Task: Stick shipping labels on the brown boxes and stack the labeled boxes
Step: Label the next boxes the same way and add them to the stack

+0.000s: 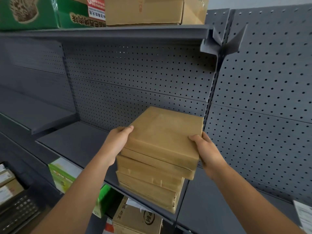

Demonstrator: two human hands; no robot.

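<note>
A stack of several flat brown boxes (pixel 148 186) stands on the dark grey shelf (pixel 76 144), near its right end. The top brown box (pixel 165 134) lies on the stack, slightly skewed and overhanging to the right. My left hand (pixel 116 142) grips its left edge, thumb on top. My right hand (pixel 207 149) grips its right front corner, thumb on top too. The top face of the box is plain brown; no label shows on it.
A pegboard back panel (pixel 135 78) rises behind the shelf. An upper shelf (pixel 104 33) holds green cartons (pixel 30 12) and a tan carton (pixel 148 9). Below the shelf sit green boxes (pixel 62 176) and a printed cardboard box (pixel 135 218). White label sheets (pixel 303 215) lie at right.
</note>
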